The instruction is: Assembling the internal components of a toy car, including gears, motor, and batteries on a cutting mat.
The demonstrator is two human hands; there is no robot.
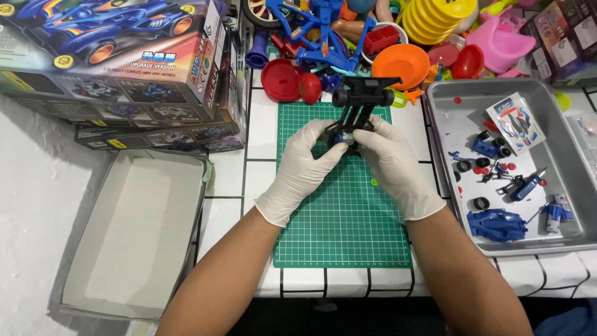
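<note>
Both my hands wear white gloves and hold a black toy car chassis above a green cutting mat. My left hand pinches the near end of the chassis, where a small blue part shows. My right hand grips the same end from the right. The far end of the chassis carries two black wheels and points away from me.
A metal tray at right holds a blue car body shell, loose black tyres, small blue parts and a sticker sheet. An empty cardboard box lid lies at left, below stacked toy car boxes. Colourful plastic toys crowd the back.
</note>
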